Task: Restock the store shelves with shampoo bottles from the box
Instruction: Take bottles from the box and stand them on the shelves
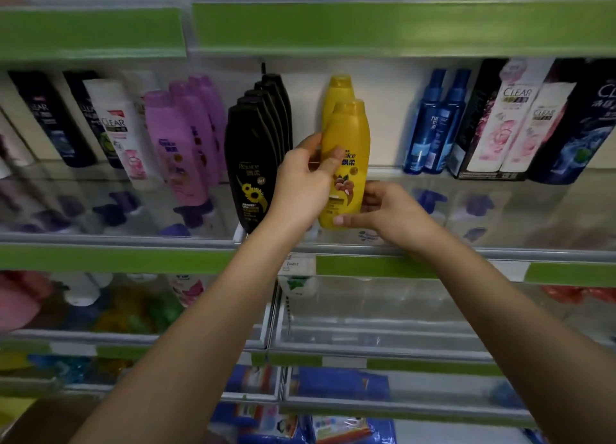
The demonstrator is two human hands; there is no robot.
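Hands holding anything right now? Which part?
Yes: the front yellow shampoo bottle. The left hand grips its left side at mid-body, and the right hand holds its lower right side near the base.

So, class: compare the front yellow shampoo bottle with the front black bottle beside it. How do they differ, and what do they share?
The front yellow bottle is held by the left hand and right hand; the front black bottle is untouched. The yellow bottle has one bottle behind it; the black one heads a longer row. The yellow label shows a brownish motif, the black a sunflower. Both stand upright, share a curved shape and read Rejoice.
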